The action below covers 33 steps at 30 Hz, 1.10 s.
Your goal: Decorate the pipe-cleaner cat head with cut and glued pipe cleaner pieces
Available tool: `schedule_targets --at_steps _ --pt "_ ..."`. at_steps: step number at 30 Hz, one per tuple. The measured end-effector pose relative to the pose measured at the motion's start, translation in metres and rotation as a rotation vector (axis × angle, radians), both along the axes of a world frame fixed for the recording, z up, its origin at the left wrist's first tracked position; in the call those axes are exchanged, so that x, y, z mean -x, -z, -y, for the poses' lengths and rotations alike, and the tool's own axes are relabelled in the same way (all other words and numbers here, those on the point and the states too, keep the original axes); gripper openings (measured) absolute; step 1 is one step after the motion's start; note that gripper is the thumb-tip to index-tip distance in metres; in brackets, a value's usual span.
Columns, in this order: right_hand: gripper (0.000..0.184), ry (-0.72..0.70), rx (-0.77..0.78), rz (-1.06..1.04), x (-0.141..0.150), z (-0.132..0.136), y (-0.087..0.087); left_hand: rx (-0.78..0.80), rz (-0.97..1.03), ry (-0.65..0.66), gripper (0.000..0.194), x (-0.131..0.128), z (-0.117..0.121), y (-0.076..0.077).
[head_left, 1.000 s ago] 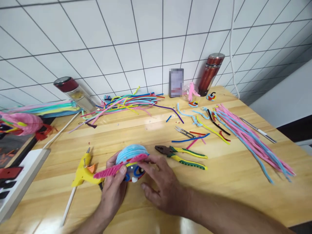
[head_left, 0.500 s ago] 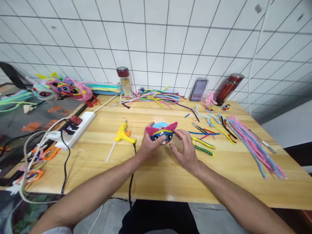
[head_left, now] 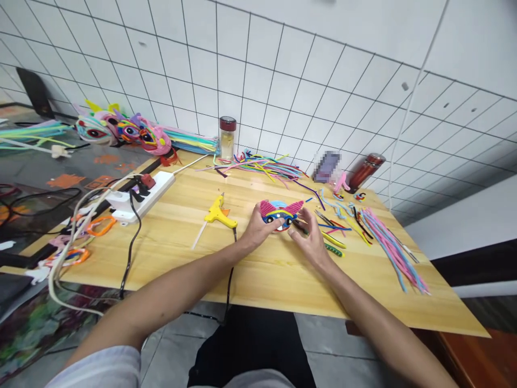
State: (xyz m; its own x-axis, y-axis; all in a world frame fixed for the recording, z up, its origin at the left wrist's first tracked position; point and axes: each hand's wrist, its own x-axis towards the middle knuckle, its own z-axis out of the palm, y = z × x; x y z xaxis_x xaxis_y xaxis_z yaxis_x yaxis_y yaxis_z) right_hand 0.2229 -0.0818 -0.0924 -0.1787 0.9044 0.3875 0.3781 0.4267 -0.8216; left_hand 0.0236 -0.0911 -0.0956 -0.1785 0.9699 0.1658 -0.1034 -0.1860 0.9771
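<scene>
A small animal head (head_left: 280,214) of pipe cleaners on a round body faces me. It has two magenta ears, black-and-white eyes ringed in blue, a white tooth and a light blue back. My left hand (head_left: 258,229) grips it from the left, thumb across the front. My right hand (head_left: 314,240) is beside its right side, thumb and fingers apart; whether a fingertip touches the head I cannot tell. Behind that hand lie pliers with yellow-green handles (head_left: 333,250), partly hidden. A yellow glue gun (head_left: 218,213) with a white stick lies left of my hands.
Loose pipe cleaners (head_left: 266,166) lie along the wall, and a pink and blue bundle (head_left: 393,248) at the right. Two flasks (head_left: 228,139) and a phone (head_left: 327,166) stand at the back. A power strip (head_left: 155,194) with cables and finished heads (head_left: 133,132) are left.
My view has drawn back and swung left, bringing the power strip and finished heads into sight. The head now faces me with both ears raised. My left hand has kept its hold.
</scene>
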Motion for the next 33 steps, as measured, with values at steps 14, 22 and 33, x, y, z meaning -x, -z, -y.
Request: schedule_targets --at_steps 14,22,33 --pt "0.09 0.008 0.032 0.046 0.016 0.007 -0.005 0.042 0.022 0.019 0.101 -0.004 0.004 -0.002" --pt "0.048 -0.049 0.228 -0.269 0.008 -0.006 -0.02 0.099 0.143 0.072 0.07 0.001 0.007 -0.012" --pt "0.029 -0.048 0.215 -0.353 0.02 -0.012 -0.017 0.088 0.207 0.054 0.052 -0.002 -0.001 -0.005"
